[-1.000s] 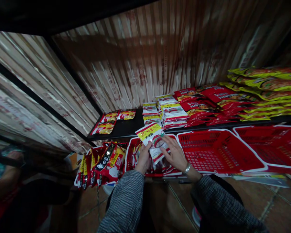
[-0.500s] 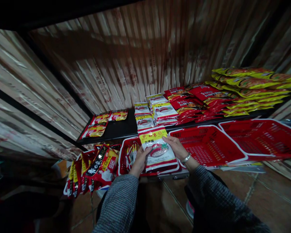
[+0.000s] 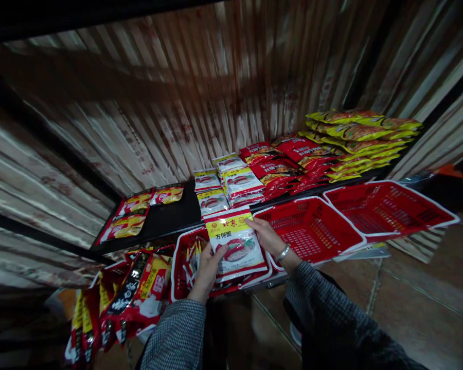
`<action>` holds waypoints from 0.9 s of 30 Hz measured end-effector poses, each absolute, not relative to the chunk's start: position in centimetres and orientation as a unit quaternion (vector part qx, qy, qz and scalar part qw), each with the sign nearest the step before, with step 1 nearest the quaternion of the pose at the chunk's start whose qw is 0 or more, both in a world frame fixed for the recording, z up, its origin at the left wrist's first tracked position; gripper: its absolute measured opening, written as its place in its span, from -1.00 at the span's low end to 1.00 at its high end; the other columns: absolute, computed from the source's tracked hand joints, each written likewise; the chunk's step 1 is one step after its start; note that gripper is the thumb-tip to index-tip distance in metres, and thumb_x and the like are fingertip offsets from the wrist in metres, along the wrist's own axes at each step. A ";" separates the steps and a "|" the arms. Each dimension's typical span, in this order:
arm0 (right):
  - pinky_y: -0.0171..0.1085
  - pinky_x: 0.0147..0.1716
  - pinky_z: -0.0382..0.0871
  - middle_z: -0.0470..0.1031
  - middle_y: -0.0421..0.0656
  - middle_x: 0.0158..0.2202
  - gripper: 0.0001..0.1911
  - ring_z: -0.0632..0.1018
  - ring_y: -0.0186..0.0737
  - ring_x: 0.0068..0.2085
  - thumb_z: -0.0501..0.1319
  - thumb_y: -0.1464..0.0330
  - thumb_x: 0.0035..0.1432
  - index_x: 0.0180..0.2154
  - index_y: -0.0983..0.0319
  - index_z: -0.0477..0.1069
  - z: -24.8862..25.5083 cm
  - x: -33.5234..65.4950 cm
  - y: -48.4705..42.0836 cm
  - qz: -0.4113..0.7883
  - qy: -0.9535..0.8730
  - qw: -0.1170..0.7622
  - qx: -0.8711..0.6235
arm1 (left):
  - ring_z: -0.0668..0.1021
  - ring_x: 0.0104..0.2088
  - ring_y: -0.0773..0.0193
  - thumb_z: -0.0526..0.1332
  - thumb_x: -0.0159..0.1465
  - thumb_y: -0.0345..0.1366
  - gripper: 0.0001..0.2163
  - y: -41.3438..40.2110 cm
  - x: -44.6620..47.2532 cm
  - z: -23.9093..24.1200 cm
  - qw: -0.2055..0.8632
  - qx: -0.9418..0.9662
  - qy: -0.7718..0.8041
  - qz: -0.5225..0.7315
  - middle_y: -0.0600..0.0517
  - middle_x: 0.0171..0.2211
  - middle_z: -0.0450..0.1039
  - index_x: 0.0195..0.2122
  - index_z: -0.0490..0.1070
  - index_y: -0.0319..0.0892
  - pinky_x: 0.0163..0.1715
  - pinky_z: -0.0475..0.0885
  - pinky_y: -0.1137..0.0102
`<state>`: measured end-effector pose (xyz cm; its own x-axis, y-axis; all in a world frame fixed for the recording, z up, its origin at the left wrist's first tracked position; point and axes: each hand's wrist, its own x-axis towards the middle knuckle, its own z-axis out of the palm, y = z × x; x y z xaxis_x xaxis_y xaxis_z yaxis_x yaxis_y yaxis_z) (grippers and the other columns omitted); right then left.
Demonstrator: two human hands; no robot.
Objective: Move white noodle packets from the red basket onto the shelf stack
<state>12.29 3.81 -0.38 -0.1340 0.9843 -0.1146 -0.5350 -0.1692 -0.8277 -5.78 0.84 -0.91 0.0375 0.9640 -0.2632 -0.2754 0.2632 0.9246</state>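
Both my hands hold a stack of white noodle packets point(image 3: 237, 245) with a yellow top band and a red picture, just above a red basket point(image 3: 179, 267). My left hand point(image 3: 207, 264) grips the stack's lower left edge, thumb on the front. My right hand point(image 3: 267, 237), a bracelet at its wrist, grips the upper right edge. More packets stand on edge inside that basket. Matching white packets point(image 3: 231, 182) lie in piles on the black shelf point(image 3: 165, 218) right behind.
Two empty red baskets point(image 3: 312, 228) point(image 3: 386, 208) sit to the right. On the shelf lie red packets point(image 3: 281, 164), yellow-green packets point(image 3: 362, 133) and red-yellow ones point(image 3: 133, 216). A bundle of red and black packs point(image 3: 127, 295) hangs at lower left. Corrugated panels stand behind.
The white packets turned from tilted to face-up and square between my hands. My right hand moved from on top of them to their right edge. The view swung right.
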 end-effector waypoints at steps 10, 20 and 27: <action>-0.15 -0.20 0.48 0.63 -0.12 -0.40 -0.67 0.63 -0.06 -0.26 0.42 0.15 -0.20 -0.42 0.24 0.53 -0.1 13.3 4.3 0.683 -0.310 0.553 -0.362 | 0.61 -0.22 0.04 0.46 -0.11 -0.17 -0.47 1.1 -5.4 -1.4 0.638 0.377 0.483 0.467 -0.10 -0.24 0.59 -0.11 0.45 -0.24 -0.16 0.49 0.17; -0.15 -0.30 0.52 0.62 -0.07 -0.42 -0.65 0.64 0.00 -0.26 0.38 0.10 -0.11 -0.42 0.24 0.47 -0.3 13.8 4.6 0.673 -0.263 0.576 -0.382 | 0.61 -0.26 0.11 0.48 -0.14 -0.20 -0.43 0.5 -4.6 -1.6 0.652 0.372 0.486 0.447 -0.08 -0.22 0.58 -0.07 0.43 -0.20 -0.20 0.49 0.25; -0.15 -0.31 0.53 0.63 -0.05 -0.41 -0.69 0.64 0.00 -0.25 0.35 0.11 -0.06 -0.47 0.23 0.44 -0.4 14.8 4.8 0.656 -0.248 0.596 -0.391 | 0.60 -0.24 0.04 0.50 -0.23 -0.29 -0.47 0.3 -4.7 -2.4 0.679 0.406 0.476 0.385 -0.10 -0.30 0.60 -0.17 0.51 -0.26 -0.12 0.45 0.20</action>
